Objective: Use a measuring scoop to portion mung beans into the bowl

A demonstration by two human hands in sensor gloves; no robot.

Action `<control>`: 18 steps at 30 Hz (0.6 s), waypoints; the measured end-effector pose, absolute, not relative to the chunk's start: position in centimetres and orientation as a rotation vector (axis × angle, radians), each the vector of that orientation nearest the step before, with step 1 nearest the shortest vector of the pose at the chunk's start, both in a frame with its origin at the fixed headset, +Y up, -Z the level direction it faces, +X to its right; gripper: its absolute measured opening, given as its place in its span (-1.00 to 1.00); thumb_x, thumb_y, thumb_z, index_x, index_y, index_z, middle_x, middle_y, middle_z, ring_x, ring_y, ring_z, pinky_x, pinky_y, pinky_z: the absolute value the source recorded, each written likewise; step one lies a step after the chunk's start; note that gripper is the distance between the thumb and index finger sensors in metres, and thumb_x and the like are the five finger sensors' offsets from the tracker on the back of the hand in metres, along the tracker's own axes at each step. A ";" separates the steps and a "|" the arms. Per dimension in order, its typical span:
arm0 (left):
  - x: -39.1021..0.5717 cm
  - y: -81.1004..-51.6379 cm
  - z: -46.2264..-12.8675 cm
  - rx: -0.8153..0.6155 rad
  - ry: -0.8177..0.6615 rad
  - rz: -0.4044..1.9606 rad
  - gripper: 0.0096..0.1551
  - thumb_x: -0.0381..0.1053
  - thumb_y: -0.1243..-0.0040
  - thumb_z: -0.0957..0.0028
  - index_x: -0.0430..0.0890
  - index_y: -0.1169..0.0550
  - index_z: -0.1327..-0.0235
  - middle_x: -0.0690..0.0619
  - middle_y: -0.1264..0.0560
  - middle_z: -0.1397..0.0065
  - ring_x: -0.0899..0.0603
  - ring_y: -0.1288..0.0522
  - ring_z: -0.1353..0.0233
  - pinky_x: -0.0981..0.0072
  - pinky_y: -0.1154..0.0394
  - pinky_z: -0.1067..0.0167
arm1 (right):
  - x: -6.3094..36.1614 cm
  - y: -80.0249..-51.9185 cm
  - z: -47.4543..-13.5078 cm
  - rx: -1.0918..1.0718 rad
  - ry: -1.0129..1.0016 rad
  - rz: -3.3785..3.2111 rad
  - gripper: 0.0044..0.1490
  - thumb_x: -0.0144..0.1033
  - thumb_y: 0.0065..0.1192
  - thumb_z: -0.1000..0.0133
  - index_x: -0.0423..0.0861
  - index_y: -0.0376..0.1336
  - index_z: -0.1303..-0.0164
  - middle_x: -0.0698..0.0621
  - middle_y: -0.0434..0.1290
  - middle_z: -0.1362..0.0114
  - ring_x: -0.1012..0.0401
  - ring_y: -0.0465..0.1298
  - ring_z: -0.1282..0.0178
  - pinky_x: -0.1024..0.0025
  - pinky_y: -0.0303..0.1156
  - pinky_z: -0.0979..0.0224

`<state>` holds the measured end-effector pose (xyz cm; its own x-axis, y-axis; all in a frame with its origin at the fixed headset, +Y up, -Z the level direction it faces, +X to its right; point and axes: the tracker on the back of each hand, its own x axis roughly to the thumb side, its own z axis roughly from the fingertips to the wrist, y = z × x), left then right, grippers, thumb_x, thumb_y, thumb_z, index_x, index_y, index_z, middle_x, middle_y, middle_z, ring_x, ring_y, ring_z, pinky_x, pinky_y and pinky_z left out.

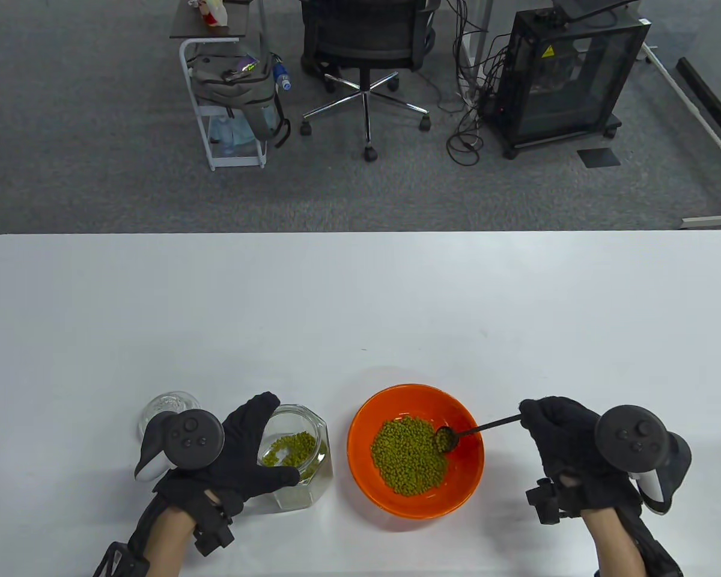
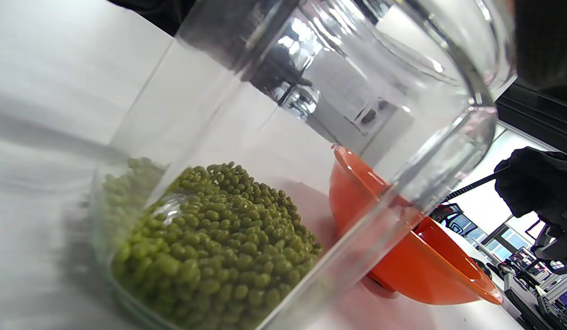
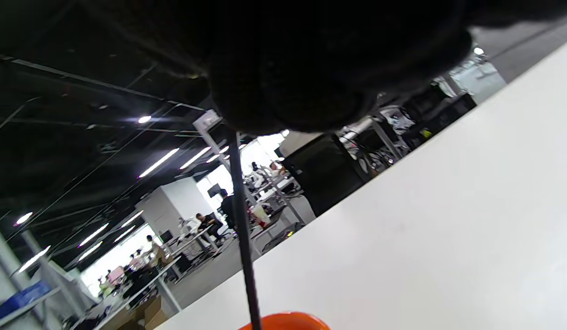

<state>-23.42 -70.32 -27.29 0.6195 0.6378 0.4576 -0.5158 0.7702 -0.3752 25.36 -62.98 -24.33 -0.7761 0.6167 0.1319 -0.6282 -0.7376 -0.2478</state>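
Mung beans (image 1: 407, 455) heaped in orange bowl (image 1: 372, 481) at table's (image 1: 360, 312) 6 o'clock. Glass jar (image 1: 312, 481), at bowl's 9 o'clock, gripped by left hand (image 1: 240, 457). Measuring scoop (image 1: 446, 439), cup over beans, handle pinched by right hand (image 1: 568, 448).

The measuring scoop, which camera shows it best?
The table view: the whole measuring scoop shows, its cup over the beans in the orange bowl, the right hand pinching the handle. The right wrist view shows only the handle; the left wrist view only a short stretch beside the hand.
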 end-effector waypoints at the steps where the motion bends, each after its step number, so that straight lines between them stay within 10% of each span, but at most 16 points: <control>1: -23.4 -70.3 -27.3 -0.215 -0.609 0.669 0.53 0.69 -0.27 0.05 -0.32 0.13 -0.58 -0.44 0.05 -0.67 -0.61 -0.15 -0.60 -0.59 -0.13 -0.43 | 25.0 -62.8 -24.2 0.086 -0.380 2.461 -0.47 0.01 0.37 -0.08 -0.21 0.61 0.18 -0.13 0.70 0.16 0.07 0.64 0.35 0.21 0.57 0.20; 18: -23.4 -70.3 -27.3 -0.214 -0.606 0.667 0.53 0.68 -0.28 0.05 -0.32 0.13 -0.58 -0.44 0.05 -0.67 -0.61 -0.14 -0.60 -0.59 -0.13 -0.44 | 18.6 -59.5 -18.9 0.896 -0.795 2.746 -0.48 0.02 0.41 -0.01 -0.13 0.60 0.10 -0.10 0.69 0.01 0.02 0.63 0.20 0.11 0.55 0.06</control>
<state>-23.45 -70.32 -27.25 0.6221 0.6362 0.4563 -0.5155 0.7715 -0.3729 18.61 -59.48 -18.90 -0.8116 -0.0249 0.5837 -0.2906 -0.8495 -0.4403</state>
